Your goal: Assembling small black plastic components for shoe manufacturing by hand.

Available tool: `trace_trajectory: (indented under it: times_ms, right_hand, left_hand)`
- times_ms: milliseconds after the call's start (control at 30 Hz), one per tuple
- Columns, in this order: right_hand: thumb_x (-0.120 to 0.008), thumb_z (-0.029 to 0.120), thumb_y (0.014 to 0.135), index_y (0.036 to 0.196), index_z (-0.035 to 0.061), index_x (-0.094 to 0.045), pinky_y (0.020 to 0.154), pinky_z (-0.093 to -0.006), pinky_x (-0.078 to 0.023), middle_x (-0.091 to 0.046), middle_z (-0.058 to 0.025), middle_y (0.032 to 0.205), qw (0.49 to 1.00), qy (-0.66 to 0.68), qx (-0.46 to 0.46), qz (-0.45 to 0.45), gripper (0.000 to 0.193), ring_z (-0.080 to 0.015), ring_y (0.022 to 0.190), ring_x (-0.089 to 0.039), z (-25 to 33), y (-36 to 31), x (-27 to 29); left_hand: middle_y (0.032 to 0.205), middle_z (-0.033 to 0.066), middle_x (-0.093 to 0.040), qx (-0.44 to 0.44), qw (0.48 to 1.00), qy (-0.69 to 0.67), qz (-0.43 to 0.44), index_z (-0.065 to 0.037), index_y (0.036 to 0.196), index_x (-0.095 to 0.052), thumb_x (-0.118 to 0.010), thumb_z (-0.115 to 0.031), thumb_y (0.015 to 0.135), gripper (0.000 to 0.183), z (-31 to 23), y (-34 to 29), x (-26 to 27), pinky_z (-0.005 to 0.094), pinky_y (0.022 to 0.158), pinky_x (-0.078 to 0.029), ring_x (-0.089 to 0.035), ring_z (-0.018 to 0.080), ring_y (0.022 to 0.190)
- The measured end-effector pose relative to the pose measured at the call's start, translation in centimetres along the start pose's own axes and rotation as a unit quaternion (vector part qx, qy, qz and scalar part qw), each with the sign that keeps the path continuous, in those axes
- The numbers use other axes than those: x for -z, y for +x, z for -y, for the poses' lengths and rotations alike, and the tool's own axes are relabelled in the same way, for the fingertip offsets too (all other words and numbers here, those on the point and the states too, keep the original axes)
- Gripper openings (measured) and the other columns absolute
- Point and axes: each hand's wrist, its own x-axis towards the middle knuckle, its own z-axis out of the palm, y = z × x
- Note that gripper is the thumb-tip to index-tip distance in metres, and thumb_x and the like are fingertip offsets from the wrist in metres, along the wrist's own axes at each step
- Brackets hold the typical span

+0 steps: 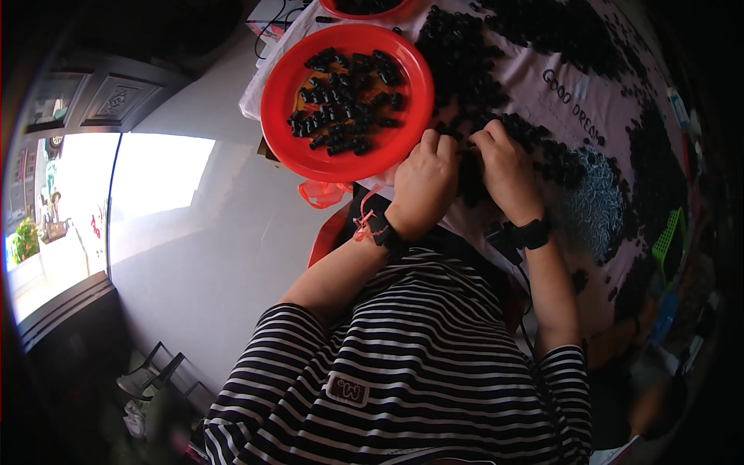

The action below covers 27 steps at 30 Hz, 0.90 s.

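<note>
My left hand (426, 183) is closed in a pinch just right of and below a red round plate (280, 143). Beside it my right hand (508, 172) is pinched too, its fingertips a short way from the left ones. Whatever either hand holds is hidden by the fingers. Small ridged black pieces (333, 108) lie scattered in the plate. More small black parts (465, 58) are heaped on the pale pink cloth (535, 74) beyond my hands, and some lie close around my fingers.
A pile of small light-blue pieces (597, 201) lies right of my right hand. Further right is a green slotted tool (668, 236). A second red dish (372, 9) stands at the far edge. An orange-red plastic bag (319, 194) hangs below the plate. Another person's arm (620, 333) shows at lower right.
</note>
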Motion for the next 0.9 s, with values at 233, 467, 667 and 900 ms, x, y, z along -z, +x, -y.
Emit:
trace_trajectory:
  times_ms: [233,467,667,900]
  right_hand:
    - [-0.073,0.003,0.087,0.101,0.0034,-0.062,0.073,-0.0456,-0.054,-0.060,-0.0146,0.102,0.996,0.071,-0.055,-0.019,0.018,-0.0374,0.086,-0.066,0.0,-2.4,3.3]
    - [-0.071,0.001,0.088,0.103,0.0033,-0.063,0.073,-0.0440,-0.054,-0.061,-0.0139,0.102,0.994,0.033,-0.099,0.020,0.017,-0.0368,0.087,-0.067,0.6,-8.5,4.1]
    - [-0.069,0.002,0.092,0.113,0.0031,-0.066,0.075,-0.0419,-0.055,-0.062,-0.0135,0.103,0.990,0.057,-0.121,-0.043,0.022,-0.0354,0.088,-0.067,0.6,-9.3,2.9]
    - [-0.072,0.001,0.089,0.107,0.0022,-0.071,0.076,-0.0396,-0.055,-0.064,-0.0108,0.101,0.992,0.086,-0.020,-0.090,0.018,-0.0310,0.090,-0.067,1.1,-3.3,1.6]
  left_hand:
    - [0.096,0.0124,-0.059,-0.055,0.988,-0.114,0.088,-0.007,0.103,-0.063,-0.074,-0.013,0.085,0.022,-1.8,-3.5,0.5,0.0439,0.069,-0.057,-0.067,0.0342,0.083]
    - [0.099,0.0128,-0.060,-0.153,0.975,-0.104,0.120,-0.006,0.107,-0.062,-0.066,-0.011,0.088,0.020,-2.9,-4.3,-1.7,0.0413,0.071,-0.058,-0.068,0.0323,0.087]
    - [0.099,0.0124,-0.060,-0.159,0.975,-0.094,0.121,-0.007,0.110,-0.060,-0.063,-0.009,0.085,0.025,-2.7,-4.1,-1.5,0.0419,0.072,-0.058,-0.067,0.0329,0.092]
    - [0.098,0.0122,-0.058,-0.137,0.980,-0.090,0.110,-0.007,0.105,-0.059,-0.063,-0.005,0.082,0.024,-1.9,-4.3,-0.2,0.0437,0.071,-0.058,-0.066,0.0338,0.093]
